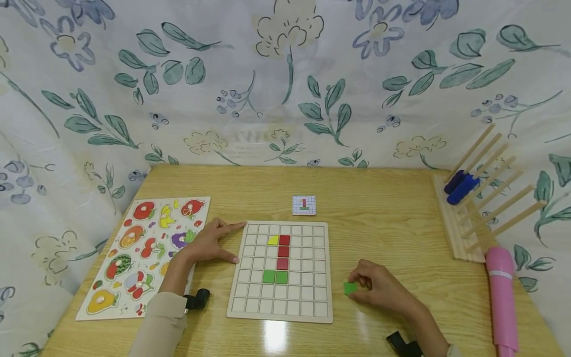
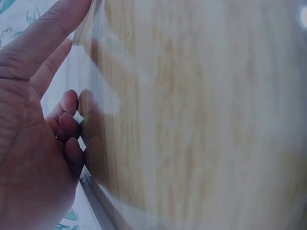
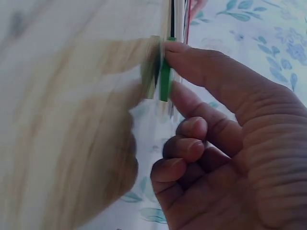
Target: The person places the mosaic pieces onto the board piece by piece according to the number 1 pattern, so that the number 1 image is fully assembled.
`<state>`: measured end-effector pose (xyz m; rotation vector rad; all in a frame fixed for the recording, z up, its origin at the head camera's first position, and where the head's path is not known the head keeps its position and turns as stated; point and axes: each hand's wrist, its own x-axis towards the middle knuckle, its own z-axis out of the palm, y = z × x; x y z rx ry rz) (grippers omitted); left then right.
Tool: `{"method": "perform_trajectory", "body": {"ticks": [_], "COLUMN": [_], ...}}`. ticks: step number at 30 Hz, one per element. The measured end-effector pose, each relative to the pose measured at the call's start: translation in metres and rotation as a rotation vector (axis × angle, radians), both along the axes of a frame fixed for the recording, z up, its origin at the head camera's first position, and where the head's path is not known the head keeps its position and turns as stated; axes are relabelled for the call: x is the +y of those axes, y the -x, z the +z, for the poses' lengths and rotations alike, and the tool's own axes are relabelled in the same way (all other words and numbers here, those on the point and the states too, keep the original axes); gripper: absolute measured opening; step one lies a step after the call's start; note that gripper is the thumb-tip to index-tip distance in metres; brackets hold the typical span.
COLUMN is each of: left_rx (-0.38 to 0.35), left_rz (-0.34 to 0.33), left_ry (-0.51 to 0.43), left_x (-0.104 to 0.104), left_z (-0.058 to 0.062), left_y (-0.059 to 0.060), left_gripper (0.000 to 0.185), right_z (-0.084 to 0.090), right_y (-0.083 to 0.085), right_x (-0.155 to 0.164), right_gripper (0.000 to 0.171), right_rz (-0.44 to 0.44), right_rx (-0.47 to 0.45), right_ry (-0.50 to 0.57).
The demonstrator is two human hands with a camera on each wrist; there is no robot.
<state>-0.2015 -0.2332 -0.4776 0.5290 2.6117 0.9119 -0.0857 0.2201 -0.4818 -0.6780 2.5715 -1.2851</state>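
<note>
In the head view a white gridded board (image 1: 308, 292) lies flat on the table. Several tiles sit in its cells: a yellow triangle (image 1: 273, 240), a column of red squares (image 1: 283, 251) and two green squares (image 1: 275, 276) below. My left hand (image 1: 206, 244) rests at the board's left edge, index finger reaching its top corner and thumb lower down; the other fingers are curled in the left wrist view. To the board's right, my right hand (image 1: 379, 287) pinches a green square tile (image 3: 165, 72) between thumb and index finger, close over the wooden table.
A small pattern card (image 1: 304, 205) lies behind the board. At left is a fruit puzzle board (image 1: 142, 263), under the left forearm. A wooden peg rack (image 1: 464, 223) with blue pieces stands at right, near a pink microphone-shaped object (image 1: 501, 297). A floral curtain (image 1: 285, 99) hangs behind the table.
</note>
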Motion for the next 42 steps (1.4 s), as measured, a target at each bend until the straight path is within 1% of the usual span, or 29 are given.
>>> {"method": "perform_trajectory", "body": {"ticks": [4,11,18,30,39,42], "left_rx": [-0.001,-0.006,-0.011,-0.016,-0.015,-0.017], "left_rz": [-0.002,-0.005,-0.008,0.003,-0.001,0.001], "left_ry": [0.001,0.001,0.006,-0.011,-0.01,-0.011], "left_x": [0.0,0.001,0.001,0.0,0.0,-0.001], "left_z": [0.0,0.0,0.001,0.002,0.0,0.0], "left_y": [0.001,0.002,0.002,0.0,0.001,0.001], "left_gripper": [0.096,0.096,0.096,0.097,0.097,0.097], "right_z": [0.003,0.004,0.01,0.02,0.021,0.022], "right_y": [0.001,0.004,0.006,0.012,0.013,0.015], "right_x": [-0.002,-0.007,-0.012,-0.022,-0.028,-0.031], "right_gripper": [0.02,0.022,0.024,0.023,0.024,0.023], "right_rz": [-0.025,-0.051,-0.062,-0.065,-0.058,-0.054], "right_rx": [0.007,0.079,0.104,0.091,0.096,0.081], "right_ry": [0.015,0.07,0.107,0.101,0.123,0.122]}}
